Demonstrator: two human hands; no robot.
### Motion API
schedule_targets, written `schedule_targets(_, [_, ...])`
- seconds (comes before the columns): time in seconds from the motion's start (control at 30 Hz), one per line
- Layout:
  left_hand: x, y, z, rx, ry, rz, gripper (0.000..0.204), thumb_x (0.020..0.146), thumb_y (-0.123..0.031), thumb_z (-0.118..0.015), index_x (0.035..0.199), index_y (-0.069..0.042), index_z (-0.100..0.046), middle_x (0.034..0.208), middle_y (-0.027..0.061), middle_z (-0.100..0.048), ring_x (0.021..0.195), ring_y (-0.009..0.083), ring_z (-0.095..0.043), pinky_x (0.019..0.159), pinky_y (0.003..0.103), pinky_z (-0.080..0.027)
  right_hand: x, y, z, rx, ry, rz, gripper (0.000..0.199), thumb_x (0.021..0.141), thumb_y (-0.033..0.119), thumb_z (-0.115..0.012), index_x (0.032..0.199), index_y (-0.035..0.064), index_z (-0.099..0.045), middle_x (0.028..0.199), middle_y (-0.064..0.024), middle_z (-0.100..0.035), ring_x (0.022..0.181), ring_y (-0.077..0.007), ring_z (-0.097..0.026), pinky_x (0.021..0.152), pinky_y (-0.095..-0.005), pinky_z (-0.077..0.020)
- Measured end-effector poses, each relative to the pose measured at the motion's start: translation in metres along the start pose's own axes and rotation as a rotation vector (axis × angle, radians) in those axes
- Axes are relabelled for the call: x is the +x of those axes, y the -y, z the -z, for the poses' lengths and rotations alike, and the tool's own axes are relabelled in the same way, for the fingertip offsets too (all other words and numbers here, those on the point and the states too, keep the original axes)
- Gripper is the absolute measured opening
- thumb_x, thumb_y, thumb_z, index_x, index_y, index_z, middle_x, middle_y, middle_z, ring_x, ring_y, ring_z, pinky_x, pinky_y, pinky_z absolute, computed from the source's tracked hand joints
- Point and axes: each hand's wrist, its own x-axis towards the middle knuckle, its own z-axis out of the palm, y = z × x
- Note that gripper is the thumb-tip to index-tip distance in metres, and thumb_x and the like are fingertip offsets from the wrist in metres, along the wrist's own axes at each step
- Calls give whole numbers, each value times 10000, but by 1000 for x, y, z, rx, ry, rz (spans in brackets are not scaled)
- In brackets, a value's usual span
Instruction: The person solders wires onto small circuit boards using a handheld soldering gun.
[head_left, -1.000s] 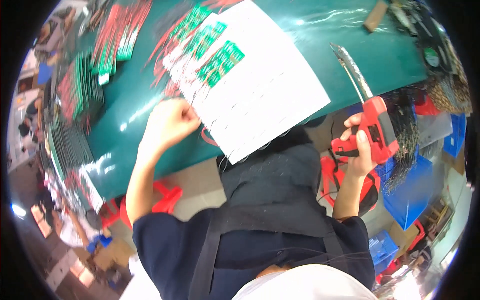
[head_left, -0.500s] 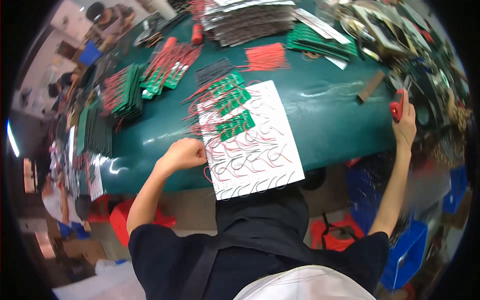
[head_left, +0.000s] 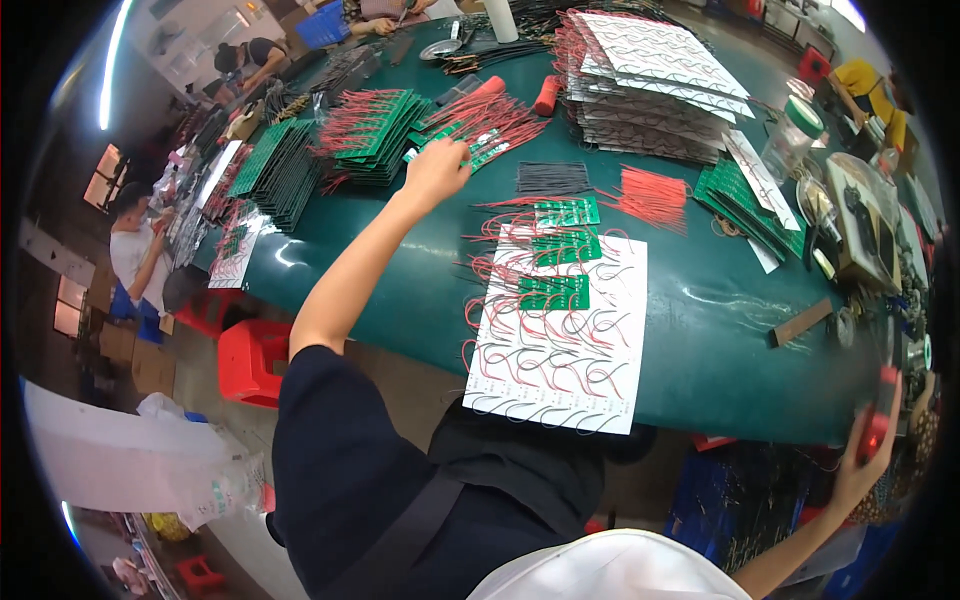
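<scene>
My left hand point(head_left: 437, 170) is stretched out over the bunch of green circuit boards with red wires point(head_left: 490, 140), its fingers curled together at their near edge. What lies between the fingertips is hidden. Far to the right, my right hand point(head_left: 868, 455) grips a red-handled tool point(head_left: 880, 415) past the table's end; its tip is blurred. A white sheet point(head_left: 635, 330) threaded with rows of red and black wires lies before me at the table's front edge. Several green circuit boards with wires point(head_left: 560, 292) rest on the sheet's upper part and just beyond it.
Stacked green boards point(head_left: 275, 165) stand at left, a tall pile of wired sheets point(head_left: 650, 110) at the back. Black wires point(head_left: 553, 178) and red wires point(head_left: 655, 198) lie beyond the sheet. A brown bar point(head_left: 800, 322) is at right. Other people work farther off.
My left hand has moved from beside the sheet up to the far bunch of wired boards. My right hand, still holding the red-handled tool, appears farther right and lower. The view has shifted.
</scene>
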Motion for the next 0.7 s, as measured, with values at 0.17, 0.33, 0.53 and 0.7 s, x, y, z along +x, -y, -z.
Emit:
schedule_targets(0.17, [54, 38, -39, 265, -108, 121, 510, 678, -333, -751, 1043, -51, -534, 981, 156, -579, 907, 343, -593, 729, 456, -517, -69, 72, -32, 693, -92, -511, 334, 858, 51, -556, 1173, -43, -498, 974, -124, -582, 670, -106, -525, 561, -203, -426])
schedule_targets(0.33, [67, 57, -37, 306, 212, 266, 678, 598, -399, -791, 1097, -17, -538, 1082, 207, -555, 1006, 362, -571, 813, 450, -508, -103, 99, -56, 897, -171, -636, 302, 829, 48, -539, 1110, -57, -508, 943, -126, -548, 693, -132, -521, 563, -224, -442])
schedule_targets(0.53, [70, 83, -35, -169, -56, 229, 391, 646, -309, -730, 900, -23, -652, 871, 187, -643, 814, 335, -628, 737, 396, -499, -125, 87, -48, 964, -182, -635, 359, 834, 28, -532, 1181, -53, -484, 986, -127, -551, 836, -153, -518, 561, -211, -444])
schedule_targets(0.7, [25, 72, -21, -1065, -457, 545, 276, 795, -174, -685, 1020, -40, -599, 860, 40, -629, 767, 169, -612, 649, 321, -482, -127, 82, -64, 1073, -130, -590, 367, 834, 45, -534, 1178, -66, -472, 996, -133, -540, 846, -156, -514, 569, -211, -445])
